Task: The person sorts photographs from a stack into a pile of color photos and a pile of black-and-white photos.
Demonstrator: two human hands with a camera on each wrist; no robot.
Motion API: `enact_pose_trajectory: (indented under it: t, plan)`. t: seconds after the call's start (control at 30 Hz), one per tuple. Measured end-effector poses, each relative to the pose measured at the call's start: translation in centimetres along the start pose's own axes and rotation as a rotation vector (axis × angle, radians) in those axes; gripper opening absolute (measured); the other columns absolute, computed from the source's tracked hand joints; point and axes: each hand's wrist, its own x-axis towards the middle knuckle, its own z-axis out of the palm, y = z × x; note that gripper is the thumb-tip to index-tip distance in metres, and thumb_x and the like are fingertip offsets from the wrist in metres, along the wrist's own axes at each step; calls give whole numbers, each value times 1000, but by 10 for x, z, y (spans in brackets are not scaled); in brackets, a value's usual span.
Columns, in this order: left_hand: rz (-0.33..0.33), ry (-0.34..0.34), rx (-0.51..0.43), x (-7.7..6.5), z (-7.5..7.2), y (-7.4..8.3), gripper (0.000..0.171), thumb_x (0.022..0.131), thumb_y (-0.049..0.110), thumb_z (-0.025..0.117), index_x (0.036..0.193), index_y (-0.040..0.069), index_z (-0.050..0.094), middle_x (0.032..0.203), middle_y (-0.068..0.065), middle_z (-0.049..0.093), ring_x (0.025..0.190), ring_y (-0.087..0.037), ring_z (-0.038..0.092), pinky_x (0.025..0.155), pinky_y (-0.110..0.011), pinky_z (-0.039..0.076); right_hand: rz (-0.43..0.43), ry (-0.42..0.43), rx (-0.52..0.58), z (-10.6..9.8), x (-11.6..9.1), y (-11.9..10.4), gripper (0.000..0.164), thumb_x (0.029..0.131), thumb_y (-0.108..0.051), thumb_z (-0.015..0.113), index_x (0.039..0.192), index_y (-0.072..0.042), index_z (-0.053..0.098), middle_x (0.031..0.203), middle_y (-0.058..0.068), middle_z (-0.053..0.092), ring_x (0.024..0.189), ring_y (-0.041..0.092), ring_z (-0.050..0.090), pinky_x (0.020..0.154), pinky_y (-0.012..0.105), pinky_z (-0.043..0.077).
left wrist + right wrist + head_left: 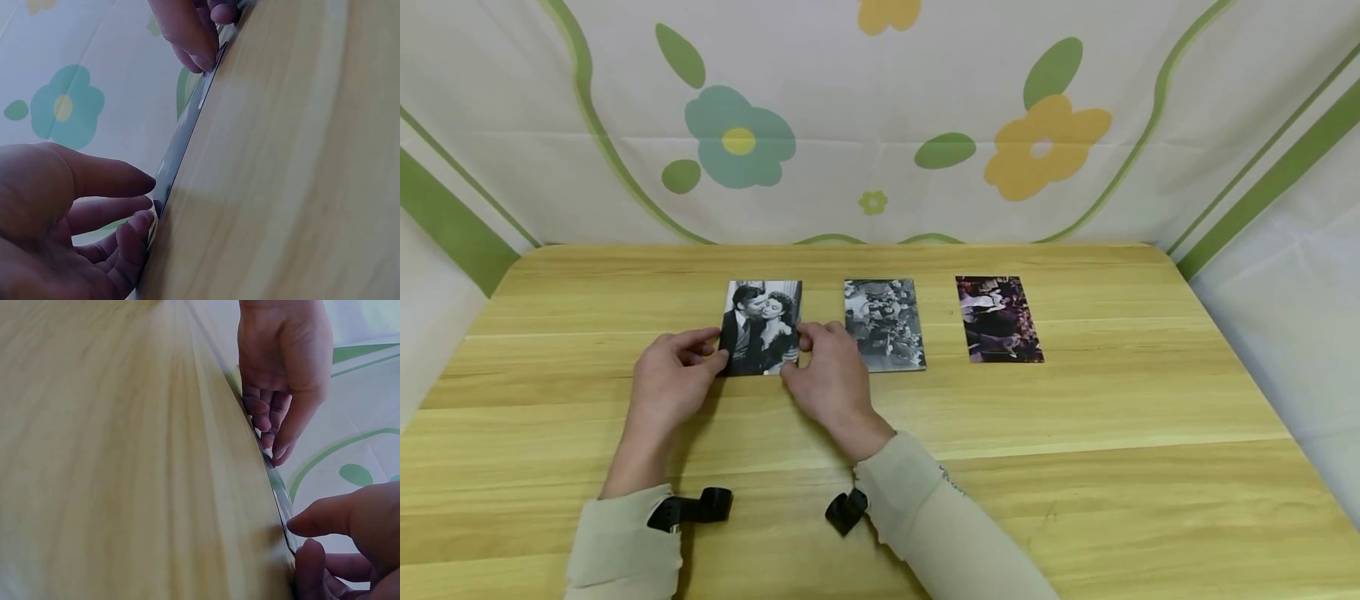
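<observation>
A black-and-white photo card [760, 329] of an embracing couple lies on the wooden table, left of centre in the head view. My left hand [673, 375] holds its left edge between thumb and fingers. At the opposite edge, my right hand [831, 375] grips the card's right side and partly covers the gap to the middle card. Seen nearly edge-on, the card [178, 153] is a thin dark strip in the left wrist view. In the right wrist view the thumb and forefinger of my right hand [350, 531] meet the card's near end.
A black-and-white crowd-scene card [887, 325] lies just right of my right hand. Further right is a dark purple-toned card [998, 321]. Behind the wooden table [1112, 500] hangs a white flowered cloth [850, 100]. Black wrist mounts [688, 510] jut from both sleeves.
</observation>
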Motion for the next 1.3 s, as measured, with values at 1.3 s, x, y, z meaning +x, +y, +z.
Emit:
enact_pose_trajectory:
  t: [1.3]
  plan:
    - [59,-165,-375,-22,78,66,28,105,16,69,132,9,74,123,-14,73,103,-21,66,80,-24,51,22,189,482,-108,-14,105,48,95,-21,83,140,-12,69,117,9,72,74,26,69,64,35,62]
